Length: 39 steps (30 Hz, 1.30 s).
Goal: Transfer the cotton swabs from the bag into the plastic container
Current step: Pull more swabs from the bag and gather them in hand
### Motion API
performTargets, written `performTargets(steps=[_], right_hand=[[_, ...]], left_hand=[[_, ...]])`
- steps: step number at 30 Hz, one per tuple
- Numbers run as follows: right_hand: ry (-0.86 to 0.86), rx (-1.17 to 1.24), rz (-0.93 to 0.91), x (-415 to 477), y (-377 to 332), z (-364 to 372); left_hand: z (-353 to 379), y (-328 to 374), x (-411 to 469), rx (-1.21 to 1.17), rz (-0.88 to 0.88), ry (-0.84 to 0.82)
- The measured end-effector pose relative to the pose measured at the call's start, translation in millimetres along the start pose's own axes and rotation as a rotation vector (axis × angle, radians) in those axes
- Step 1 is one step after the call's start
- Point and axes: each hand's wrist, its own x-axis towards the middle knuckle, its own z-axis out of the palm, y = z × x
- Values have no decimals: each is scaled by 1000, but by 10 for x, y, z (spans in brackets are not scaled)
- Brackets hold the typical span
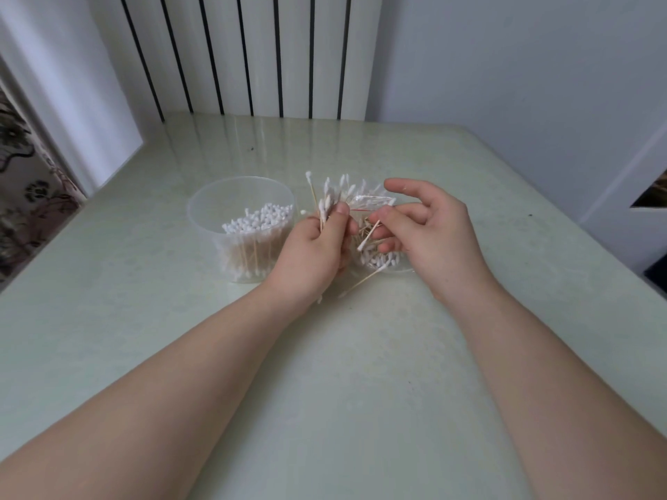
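In the gripping fingers of the left hand point(317, 243), cotton swabs point(330, 196) fan out: square them, then lower upright into the plastic container point(205, 225) leftward; whether the right hand point(429, 229), at the bag point(371, 202), holds anything is unclear

Pale green table point(361, 373), white radiator point(252, 55)

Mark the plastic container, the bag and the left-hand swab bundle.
plastic container point(203, 219), head view, bare left wall.
bag point(371, 202), head view, crinkled clear top.
swab bundle point(326, 205), head view, upper cotton tips.
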Motion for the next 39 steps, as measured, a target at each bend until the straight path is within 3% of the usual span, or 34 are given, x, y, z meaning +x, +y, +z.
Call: performTargets(steps=[5,14,20,24,31,36,39], right_hand=[[7,33,-23,-10,-39,-19],[1,-45,-37,-18,3,-3],[-8,-144,-95,-25,77,18],[-49,-195,-138,-19,78,2],[-159,-309,-286,-66,38,74],[115,88,-227,-1,-57,22],[170,197,-172,23,-88,-53]], left_hand=[[-18,32,-34,99,8,24],[0,40,-63,-60,-38,-47],[-3,31,-103,184,42,-181],[9,39,-77,111,-17,-165],[29,30,-93,453,109,-222],[-2,5,-84,407,72,-234],[-7,45,-89,218,-14,-184]])
